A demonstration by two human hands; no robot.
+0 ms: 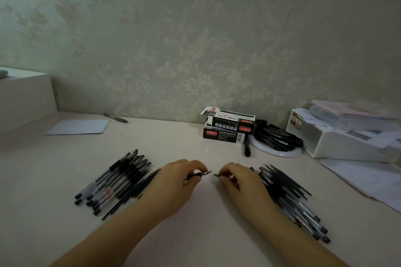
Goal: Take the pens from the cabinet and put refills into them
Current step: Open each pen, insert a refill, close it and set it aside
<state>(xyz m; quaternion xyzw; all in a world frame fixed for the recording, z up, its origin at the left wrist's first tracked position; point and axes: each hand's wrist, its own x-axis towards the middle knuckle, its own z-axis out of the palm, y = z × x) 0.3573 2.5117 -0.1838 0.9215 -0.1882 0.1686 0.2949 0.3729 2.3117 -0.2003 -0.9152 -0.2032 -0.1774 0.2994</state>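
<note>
My left hand (180, 180) pinches a thin dark pen part (200, 174) whose pointed tip faces right. My right hand (236, 180) pinches another small dark piece (217, 175), its end facing left; a small gap separates the two tips. Both hands hover low over the middle of the pale desk (195, 234). To the left lies a fanned row of several black pens and refills (117, 182). A second heap of pens and refills (290, 199) lies to the right, partly hidden by my right wrist.
Two stacked black refill boxes (227, 128) stand at the back. Beside them a white round dish (280, 151) holds several black pens. A white organiser with papers (347, 134) sits far right, loose sheets (368, 182) in front. A paper (78, 127) and a lone pen (116, 117) lie back left.
</note>
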